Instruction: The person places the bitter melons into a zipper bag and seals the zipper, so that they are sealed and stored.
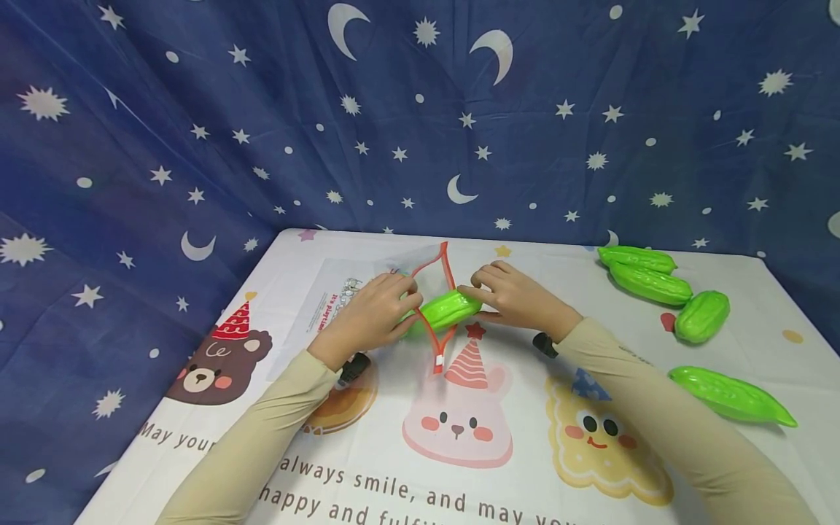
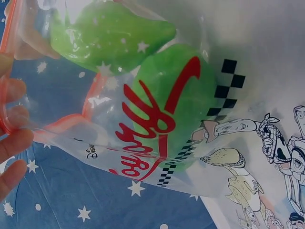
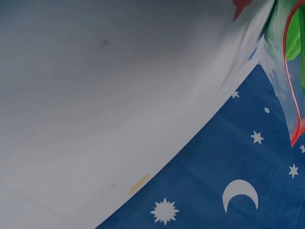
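Observation:
A clear zip bag [image 1: 319,310] with an orange-red zip edge and printed cartoon figures is held above the table, its mouth spread apart toward the right. My left hand [image 1: 367,310] grips the bag by its rim. In my right hand [image 1: 515,295] is the near end of a bright green, ribbed bitter melon [image 1: 451,309], whose other end lies inside the bag mouth. The left wrist view shows this bitter melon [image 2: 105,36] through the plastic, and a second one [image 2: 178,95] deeper in the bag. The right wrist view shows only the bag's red edge [image 3: 288,62], not the hand.
Several more bitter melons lie on the right: two together at the back [image 1: 651,283], a shorter one [image 1: 702,317] close by, and one [image 1: 731,396] nearer me. The white printed tablecloth [image 1: 367,503] meets a blue starry curtain [image 1: 420,109] behind and at the left.

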`<state>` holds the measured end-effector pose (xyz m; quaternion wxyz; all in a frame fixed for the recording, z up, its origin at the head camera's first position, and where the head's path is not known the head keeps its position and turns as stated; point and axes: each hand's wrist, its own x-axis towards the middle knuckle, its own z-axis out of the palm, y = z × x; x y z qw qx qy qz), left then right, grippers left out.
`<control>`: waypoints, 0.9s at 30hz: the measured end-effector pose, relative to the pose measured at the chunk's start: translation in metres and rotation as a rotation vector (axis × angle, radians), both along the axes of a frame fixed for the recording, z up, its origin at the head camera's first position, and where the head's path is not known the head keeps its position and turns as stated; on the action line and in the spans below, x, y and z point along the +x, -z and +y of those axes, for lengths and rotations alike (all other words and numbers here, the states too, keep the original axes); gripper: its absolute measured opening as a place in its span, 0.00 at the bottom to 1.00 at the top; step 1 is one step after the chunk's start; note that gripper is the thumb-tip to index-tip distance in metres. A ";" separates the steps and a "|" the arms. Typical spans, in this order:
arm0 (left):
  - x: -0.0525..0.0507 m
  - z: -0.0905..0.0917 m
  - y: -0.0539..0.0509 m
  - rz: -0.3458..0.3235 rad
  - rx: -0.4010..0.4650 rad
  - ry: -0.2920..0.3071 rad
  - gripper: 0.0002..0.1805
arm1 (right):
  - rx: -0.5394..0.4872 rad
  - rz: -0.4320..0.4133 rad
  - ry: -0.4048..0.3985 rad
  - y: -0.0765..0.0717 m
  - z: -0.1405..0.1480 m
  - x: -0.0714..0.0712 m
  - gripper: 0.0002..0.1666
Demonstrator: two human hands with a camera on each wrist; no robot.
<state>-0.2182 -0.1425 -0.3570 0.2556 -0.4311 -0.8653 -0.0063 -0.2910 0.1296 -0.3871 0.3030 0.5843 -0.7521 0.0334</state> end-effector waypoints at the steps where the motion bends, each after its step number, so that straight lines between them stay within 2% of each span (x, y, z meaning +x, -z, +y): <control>1: 0.000 0.000 0.000 0.001 -0.001 0.000 0.07 | 0.003 0.005 -0.003 0.001 -0.001 0.000 0.30; 8: 0.001 0.003 -0.002 0.005 -0.004 0.001 0.07 | 0.026 -0.002 -0.008 0.003 -0.009 0.000 0.33; 14: 0.005 0.006 -0.004 0.001 -0.025 0.006 0.08 | 0.052 -0.008 0.024 0.003 -0.014 -0.001 0.33; 23: 0.008 0.009 -0.001 0.016 -0.039 0.016 0.08 | 0.028 0.076 0.041 0.005 -0.020 -0.005 0.21; 27: 0.007 0.009 -0.001 0.024 -0.032 0.021 0.08 | 0.029 0.074 0.030 0.008 -0.021 -0.006 0.15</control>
